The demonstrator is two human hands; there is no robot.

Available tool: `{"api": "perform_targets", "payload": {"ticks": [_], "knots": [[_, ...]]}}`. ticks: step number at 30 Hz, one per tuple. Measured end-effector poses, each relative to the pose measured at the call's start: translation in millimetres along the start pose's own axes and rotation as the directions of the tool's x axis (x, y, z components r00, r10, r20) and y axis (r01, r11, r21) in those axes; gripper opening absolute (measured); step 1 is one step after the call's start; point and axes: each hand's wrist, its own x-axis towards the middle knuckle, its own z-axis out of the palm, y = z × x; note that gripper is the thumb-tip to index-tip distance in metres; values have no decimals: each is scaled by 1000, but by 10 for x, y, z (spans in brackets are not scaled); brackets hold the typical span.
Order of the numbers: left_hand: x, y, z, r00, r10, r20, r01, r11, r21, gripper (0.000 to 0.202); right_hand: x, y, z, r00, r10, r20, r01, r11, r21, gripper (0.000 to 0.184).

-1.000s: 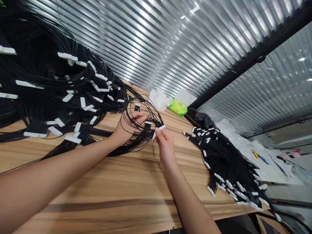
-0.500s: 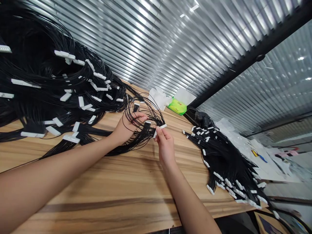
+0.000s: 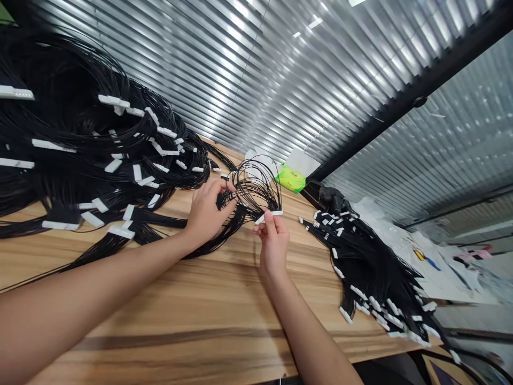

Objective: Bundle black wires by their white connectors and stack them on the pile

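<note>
My right hand [image 3: 274,238] pinches a long white connector [image 3: 276,213] between thumb and fingers. Thin black wires [image 3: 256,184] rise from that connector and curl back to the left in loose loops. My left hand [image 3: 210,209] is at the left side of these loops, thumb and index finger apart, with black wires between and beside them. Its other fingers are partly hidden. Below the loops, a thicker bundle of the black wires rests on the wooden table [image 3: 200,315].
A big heap of black wire harnesses [image 3: 80,128] with white connectors fills the left side. Another pile of harnesses [image 3: 372,262] lies at the right. Behind are a green tissue pack [image 3: 290,179] and white tissue [image 3: 253,160], against a corrugated metal wall [image 3: 224,69].
My left hand has drawn back to the left and its thumb and index finger have spread. The wire loops stand wider. My right hand keeps the connector, turned slightly flatter.
</note>
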Motion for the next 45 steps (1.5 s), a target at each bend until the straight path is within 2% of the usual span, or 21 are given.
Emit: {"api": "perform_targets", "payload": {"ticks": [2,4,6,11,16,20,22,25,27,28,33,40,45], "knots": [[-34,83,-28,993,94,65,-96,995,40,2,0,24,10,1000,14,1,-14,1000,20,30],[-63,137,-49,974,178,142,-185,982,40,7,-2,44,19,1000,28,1,-28,999,35,29],[-79,159,-60,957,211,199,-216,976,3,7,-8,56,25,999,34,-1,-34,998,46,29],[-81,136,-62,962,144,232,-132,989,-66,12,-35,51,40,999,35,-16,-34,999,41,30],[-66,91,-32,975,-46,217,89,977,-193,24,-67,50,54,1000,28,2,-28,998,60,28],[-43,92,-20,985,-12,169,63,952,-299,23,-57,64,51,1000,26,2,-26,998,49,29],[-22,99,-20,988,-37,150,101,887,-450,21,-37,69,45,999,28,-17,-27,999,46,30],[23,87,-20,972,-175,155,233,674,-701,20,-10,68,37,998,31,-55,-27,997,70,29],[51,68,-16,955,-242,172,282,557,-781,23,-2,64,35,997,29,-74,-23,996,82,29],[61,59,-13,948,-259,183,299,535,-790,26,-3,64,35,997,27,-76,-20,996,85,29],[59,55,11,935,-305,181,337,607,-720,26,-28,75,36,1000,-20,-24,21,999,40,30],[44,30,19,940,-321,118,316,686,-655,23,-39,77,20,998,-64,20,64,997,-43,33],[32,24,29,963,-234,136,270,772,-576,22,-38,83,26,998,-53,25,55,996,-73,35]]}}
